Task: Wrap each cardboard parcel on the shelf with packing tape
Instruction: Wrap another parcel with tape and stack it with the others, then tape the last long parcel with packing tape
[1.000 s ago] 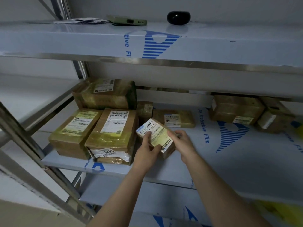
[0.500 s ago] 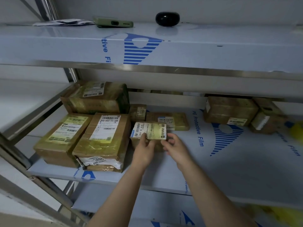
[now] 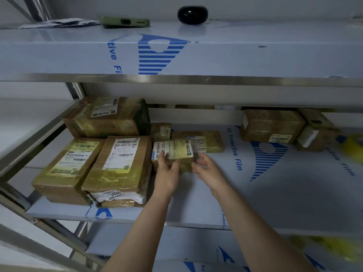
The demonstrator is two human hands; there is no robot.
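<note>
Cardboard small parcel point(image 3: 172, 154): taped, label up, flat on the middle shelf point(image 3: 275, 197), just beside the big parcel point(image 3: 119, 160) on its left
Left hand point(image 3: 167, 173): at the small parcel's front left; fingers nearly straight, lying on its label and front face, not curled round it
Right hand point(image 3: 208, 169): just beside the small parcel's right end; fingers spread apart and loose, holding nothing; blurred, so contact cannot be told
Flat parcel point(image 3: 206, 141): just behind the small parcel
Tall parcel point(image 3: 110, 116): back left, behind the big parcel
Right parcels point(image 3: 271, 126): two at the back, well apart from the hands
Top shelf point(image 3: 255, 55): green phone point(image 3: 125, 21), black case point(image 3: 192, 14)
</note>
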